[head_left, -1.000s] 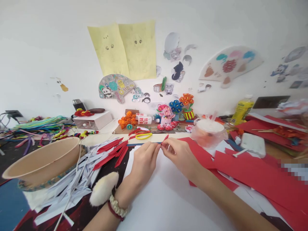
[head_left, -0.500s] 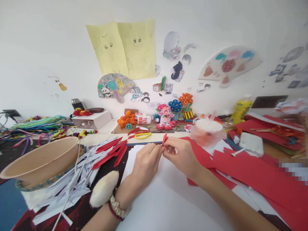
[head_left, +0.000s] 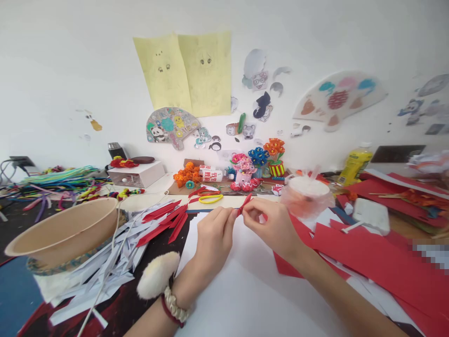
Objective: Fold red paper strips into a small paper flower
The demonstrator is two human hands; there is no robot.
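Over white paper (head_left: 259,295), pinching red strip (head_left: 247,201) between left hand (head_left: 215,234) and right hand (head_left: 275,224), now tipped further toward the latter, likely mid-shaping.

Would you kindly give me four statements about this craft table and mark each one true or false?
1. The left hand and the right hand both hold a small red piece. True.
2. The cream scrunchie is on the right wrist. False: it is on the left wrist.
3. White strips lie beside the beige basin. True.
4. The striped pot holds blue flowers. False: it holds orange flowers.
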